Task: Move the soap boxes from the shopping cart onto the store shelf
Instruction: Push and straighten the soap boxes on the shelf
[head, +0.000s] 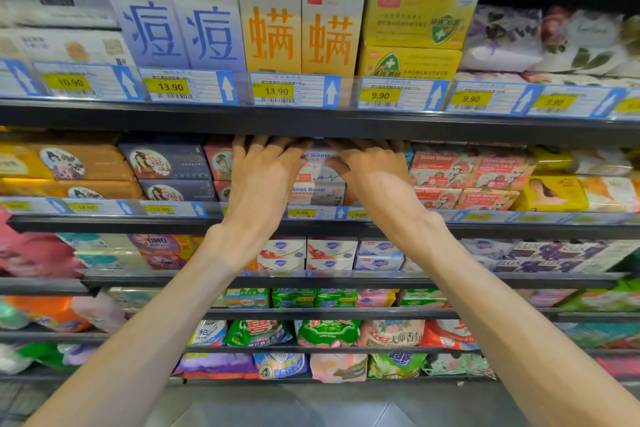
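Goat Soap boxes, pale with blue lettering, stacked on shelf, under spread fingers of both hands.

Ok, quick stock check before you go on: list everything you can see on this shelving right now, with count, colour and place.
Blue-character boxes: two, lilac, top shelf left of centre.
Orange-character boxes: two, cream-orange, top shelf centre.
Yellow boxes: two stacked, top shelf right.
Price tags: a row, yellow on white, top shelf edge.
Goat Soap boxes: two stacked, white-blue, second shelf between the hands.
Red Goat Soap boxes: about four, second shelf right.
Lower shelves: mixed packs, uncountable.
Left hand: on the stack's left.
Right hand: on its right.
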Motion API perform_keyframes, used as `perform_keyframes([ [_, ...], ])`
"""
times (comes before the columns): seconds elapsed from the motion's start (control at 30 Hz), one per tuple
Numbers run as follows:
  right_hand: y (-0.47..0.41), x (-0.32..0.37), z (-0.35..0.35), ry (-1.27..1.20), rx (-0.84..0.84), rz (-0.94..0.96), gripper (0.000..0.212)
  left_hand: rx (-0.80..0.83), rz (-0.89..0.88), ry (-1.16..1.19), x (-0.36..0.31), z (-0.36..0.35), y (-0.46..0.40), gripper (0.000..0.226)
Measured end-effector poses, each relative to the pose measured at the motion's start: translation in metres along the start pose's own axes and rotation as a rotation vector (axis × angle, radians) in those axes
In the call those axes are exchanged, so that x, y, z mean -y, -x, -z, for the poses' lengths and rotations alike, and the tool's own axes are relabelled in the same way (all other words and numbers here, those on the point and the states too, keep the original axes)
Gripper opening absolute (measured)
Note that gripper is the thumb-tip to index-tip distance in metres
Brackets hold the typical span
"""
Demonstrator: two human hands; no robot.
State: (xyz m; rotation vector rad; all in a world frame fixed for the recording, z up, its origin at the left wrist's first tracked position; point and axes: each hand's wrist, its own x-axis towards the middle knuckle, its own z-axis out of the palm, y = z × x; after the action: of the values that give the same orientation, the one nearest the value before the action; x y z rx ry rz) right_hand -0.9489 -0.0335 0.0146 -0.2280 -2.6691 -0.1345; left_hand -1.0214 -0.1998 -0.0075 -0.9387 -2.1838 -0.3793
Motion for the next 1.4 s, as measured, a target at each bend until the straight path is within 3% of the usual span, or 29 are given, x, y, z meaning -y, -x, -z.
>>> perform_keyframes([
  [0.1,0.005,-0.005,0.002,-0.043,-0.004,-0.014,0.039,0.008,-0.002,0.004,0.0,0.001,0.002,0.028],
  [0.23,0.027,-0.025,0.007,-0.035,-0.179,-0.084,0.037,-0.003,-0.026,0.059,-0.013,0.006,0.004,0.037],
  [0.4,0.043,-0.057,0.012,0.043,-0.113,-0.136,0.039,0.006,-0.163,0.138,-0.052,-0.002,-0.009,0.044],
  [0.53,0.041,-0.063,0.01,0.069,-0.078,-0.157,0.034,0.061,-0.161,0.165,-0.068,-0.021,-0.024,0.03],
  [0.97,0.032,-0.07,0.004,0.067,-0.216,-0.086,0.027,0.096,-0.152,0.326,-0.065,-0.017,-0.033,0.041],
  [1.4,0.035,-0.069,0.01,0.018,-0.31,-0.036,0.029,0.088,-0.148,0.368,-0.067,-0.013,-0.033,0.032],
])
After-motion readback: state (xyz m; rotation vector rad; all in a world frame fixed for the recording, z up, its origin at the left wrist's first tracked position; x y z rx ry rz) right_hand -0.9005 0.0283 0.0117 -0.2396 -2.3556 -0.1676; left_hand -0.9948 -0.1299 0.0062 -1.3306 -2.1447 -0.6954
